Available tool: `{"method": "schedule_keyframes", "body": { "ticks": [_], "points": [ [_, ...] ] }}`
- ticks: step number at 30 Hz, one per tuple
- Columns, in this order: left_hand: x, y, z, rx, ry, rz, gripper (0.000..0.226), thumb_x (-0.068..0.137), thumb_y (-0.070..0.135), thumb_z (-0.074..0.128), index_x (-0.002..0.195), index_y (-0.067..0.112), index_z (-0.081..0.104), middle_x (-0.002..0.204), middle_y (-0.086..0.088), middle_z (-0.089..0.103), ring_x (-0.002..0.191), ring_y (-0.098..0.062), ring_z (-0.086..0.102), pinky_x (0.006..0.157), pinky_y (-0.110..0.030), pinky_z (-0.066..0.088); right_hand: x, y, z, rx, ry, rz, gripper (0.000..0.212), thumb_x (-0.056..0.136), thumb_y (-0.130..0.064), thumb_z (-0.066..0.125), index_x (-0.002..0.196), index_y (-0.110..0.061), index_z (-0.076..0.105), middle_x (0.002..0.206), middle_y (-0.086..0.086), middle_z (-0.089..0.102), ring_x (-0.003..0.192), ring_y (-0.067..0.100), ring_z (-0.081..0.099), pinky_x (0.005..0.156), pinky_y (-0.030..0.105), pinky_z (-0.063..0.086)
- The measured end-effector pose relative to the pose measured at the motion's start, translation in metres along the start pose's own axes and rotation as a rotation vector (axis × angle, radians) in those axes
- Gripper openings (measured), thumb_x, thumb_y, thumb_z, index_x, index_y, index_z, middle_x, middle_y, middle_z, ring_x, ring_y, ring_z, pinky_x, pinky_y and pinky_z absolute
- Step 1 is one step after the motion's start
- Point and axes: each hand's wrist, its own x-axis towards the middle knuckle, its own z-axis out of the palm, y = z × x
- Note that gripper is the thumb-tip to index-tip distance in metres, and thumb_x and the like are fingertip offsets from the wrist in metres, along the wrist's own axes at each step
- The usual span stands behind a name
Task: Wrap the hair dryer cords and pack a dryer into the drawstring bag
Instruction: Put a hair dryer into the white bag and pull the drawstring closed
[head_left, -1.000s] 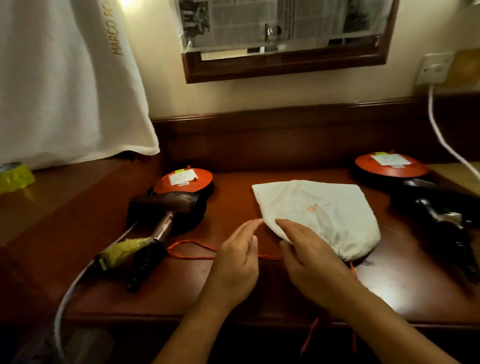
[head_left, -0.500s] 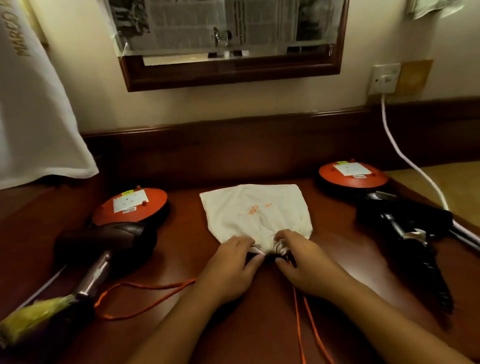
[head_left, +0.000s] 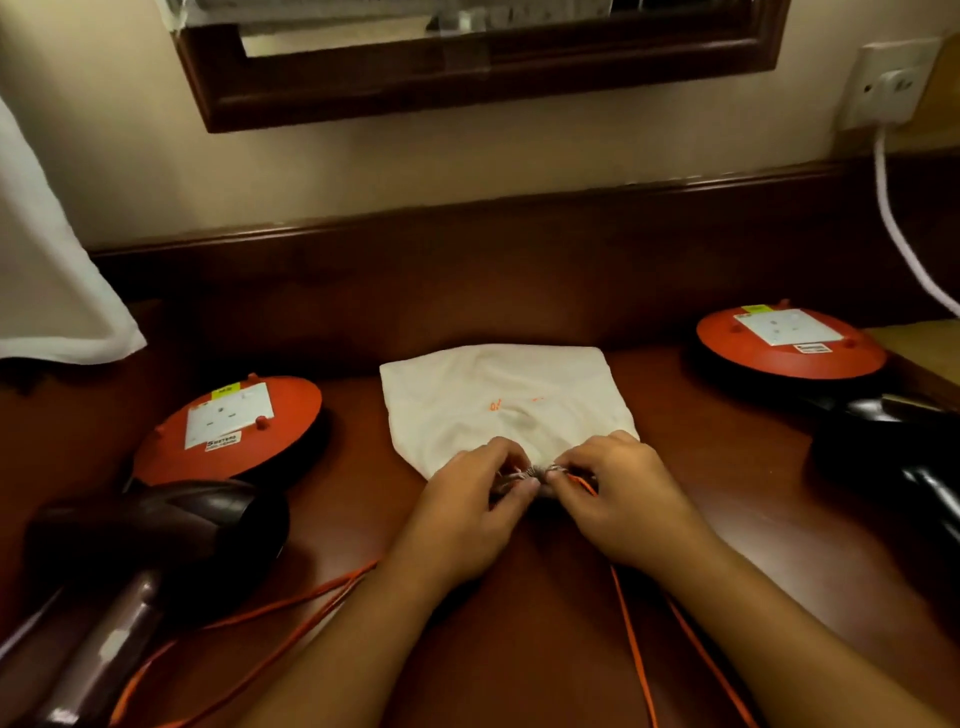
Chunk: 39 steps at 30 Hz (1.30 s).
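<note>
Both hands pinch the gathered mouth of the drawstring bag (head_left: 498, 395) at the middle of the desk (head_left: 545, 649).

The left hand (head_left: 467, 514) and the right hand (head_left: 618, 499) reach forward side by side, palms down and knuckles raised. On each, the thumb and forefinger are curled and nip the bunched near edge of the cream cloth, the fingertips of the two hands almost meeting. The bag lies flat, its closed end toward the wall. The orange drawstrings (head_left: 631, 639) trail from under the hands toward the near edge. The left hair dryer (head_left: 156, 525) lies at the near left, just in front of an orange socket reel (head_left: 234, 431). The right hair dryer (head_left: 893, 452) lies at the far right, near a second reel (head_left: 789, 338).
</note>
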Motion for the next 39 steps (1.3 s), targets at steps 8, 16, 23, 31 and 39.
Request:
{"method": "schedule_keyframes", "body": {
  "ticks": [8,16,23,31,39],
  "points": [
    [0.012,0.004,0.003,0.267,0.007,-0.157,0.018,0.078,0.047,0.052,0.08,0.029,0.051,0.073,0.01,0.059,0.08,-0.015,0.054,0.079,-0.041,0.046,0.002,-0.007,-0.004,-0.168,0.093,0.078,0.006,0.08,-0.031,0.064,0.084,-0.029,0.06,0.081,-0.01,0.058,0.084,0.016,0.051,0.07,0.034,0.04],
    [-0.003,-0.012,-0.02,0.466,0.202,-0.229,0.012,0.076,0.013,0.05,0.078,0.025,0.048,0.073,0.007,0.054,0.08,-0.021,0.055,0.075,-0.04,0.042,-0.014,0.025,-0.036,-0.335,0.332,0.109,0.039,0.065,0.003,0.062,0.074,-0.032,0.049,0.091,-0.007,0.052,0.082,0.019,0.043,0.065,0.033,0.032],
    [-0.013,-0.015,-0.016,0.474,0.2,-0.146,0.015,0.083,0.042,0.059,0.089,0.035,0.046,0.077,0.012,0.051,0.086,-0.014,0.051,0.079,-0.039,0.039,-0.016,0.019,-0.02,-0.444,0.103,0.076,0.035,0.088,-0.026,0.063,0.117,-0.045,0.069,0.134,-0.011,0.054,0.109,0.02,0.044,0.082,0.04,0.037],
    [-0.024,-0.026,-0.052,0.434,0.436,-0.161,0.033,0.074,0.008,0.071,0.088,0.028,0.049,0.09,0.007,0.052,0.086,-0.019,0.049,0.068,-0.038,0.044,-0.025,0.02,-0.033,-0.586,0.078,0.279,0.077,0.082,-0.025,0.063,0.146,-0.051,0.03,0.163,0.001,0.013,0.131,0.031,0.028,0.099,0.049,0.035],
    [-0.034,-0.037,-0.063,0.195,0.525,-0.248,0.03,0.074,0.0,0.078,0.083,0.021,0.058,0.085,0.005,0.055,0.078,-0.017,0.055,0.062,-0.024,0.044,-0.036,0.022,-0.042,-0.505,0.161,0.378,0.047,0.091,-0.036,0.062,0.134,-0.051,0.052,0.159,0.001,0.024,0.135,0.032,0.028,0.103,0.053,0.036]
  ]
}}
